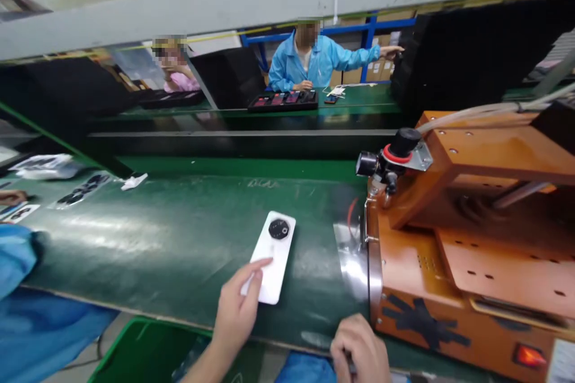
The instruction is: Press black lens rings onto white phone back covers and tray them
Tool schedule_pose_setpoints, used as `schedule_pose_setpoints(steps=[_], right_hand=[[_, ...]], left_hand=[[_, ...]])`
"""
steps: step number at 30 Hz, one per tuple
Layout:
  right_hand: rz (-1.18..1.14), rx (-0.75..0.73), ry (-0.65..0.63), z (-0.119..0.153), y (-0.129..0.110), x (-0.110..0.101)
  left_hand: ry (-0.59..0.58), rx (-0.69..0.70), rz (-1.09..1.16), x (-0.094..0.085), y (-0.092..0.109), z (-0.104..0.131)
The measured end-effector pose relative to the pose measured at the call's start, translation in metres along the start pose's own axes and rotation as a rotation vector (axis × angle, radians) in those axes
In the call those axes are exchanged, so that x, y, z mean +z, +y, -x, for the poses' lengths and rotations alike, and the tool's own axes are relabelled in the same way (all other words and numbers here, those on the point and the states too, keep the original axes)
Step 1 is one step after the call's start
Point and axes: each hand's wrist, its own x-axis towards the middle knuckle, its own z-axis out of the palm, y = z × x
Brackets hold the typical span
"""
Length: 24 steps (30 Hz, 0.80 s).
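A white smartphone (pixel 281 263) lies back side up on the green work surface, its round black camera module at the far end. My left hand (pixel 238 305) rests over the phone's near left part, the index finger stretched onto its back and the thumb beside it. The phone stays flat on the table, not lifted. At the table's front edge, my right hand (pixel 359 350) is curled with its fingers bent inward. Whatever may be inside those fingers is hidden.
An orange press machine (pixel 417 299) with a black regulator knob (pixel 404 142) stands on the right. Plastic-wrapped black parts (pixel 83 190) lie at left, near a neighbour's blue sleeve (pixel 15 257). Below the edge is a green bin (pixel 144 350). A person in blue (pixel 309 60) sits opposite.
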Motion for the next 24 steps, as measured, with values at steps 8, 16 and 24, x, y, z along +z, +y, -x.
schedule_pose_setpoints(steps=[8,16,24], right_hand=[[-0.267,0.363,-0.139,-0.029,-0.02,-0.008],[-0.326,0.624,-0.228,-0.076,-0.015,0.005],[-0.257,0.608,-0.258,-0.101,0.007,0.014]], left_hand=[[-0.204,0.072,-0.003,0.021,0.027,0.111],[-0.045,0.334,-0.348,0.002,0.0,0.108],[-0.128,0.502,-0.44,0.02,-0.013,0.102]])
